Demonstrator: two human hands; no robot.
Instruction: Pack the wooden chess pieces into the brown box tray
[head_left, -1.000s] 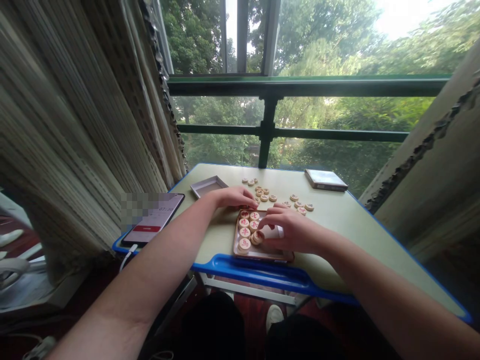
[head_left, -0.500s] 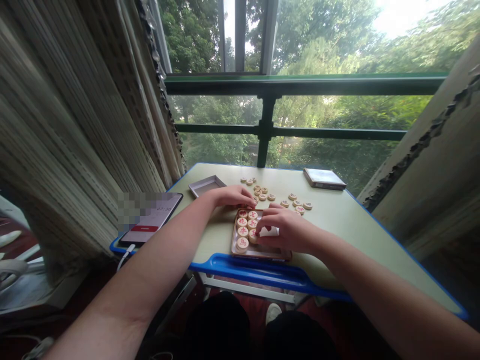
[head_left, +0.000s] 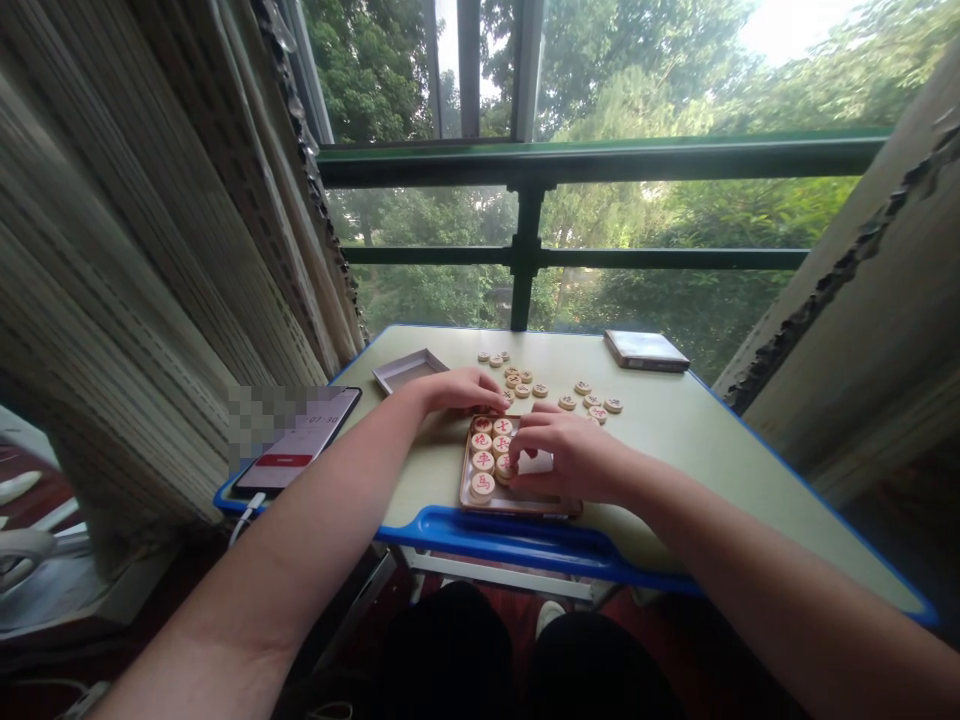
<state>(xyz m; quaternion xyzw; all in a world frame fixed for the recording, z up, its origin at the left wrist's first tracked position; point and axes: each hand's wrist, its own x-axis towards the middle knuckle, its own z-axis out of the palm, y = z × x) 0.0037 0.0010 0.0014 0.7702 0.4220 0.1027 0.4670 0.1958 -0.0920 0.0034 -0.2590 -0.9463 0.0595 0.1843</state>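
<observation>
On the pale, blue-edged worktop, we have a shallow open box in front of us, with round pieces bearing red characters standing in two columns along its left side. Our right hand arches over the box, fingers curled, its fingertips at the right edge of the lowest piece in the second column; we cannot tell whether they grip it. Our left hand bends at the box's far left corner, and we cannot tell whether it holds anything. Beyond the box we see loose pieces scattered. A shallow tray lies beyond our left wrist, a phone lies near the left edge, and a flat case rests at the far right.
</observation>
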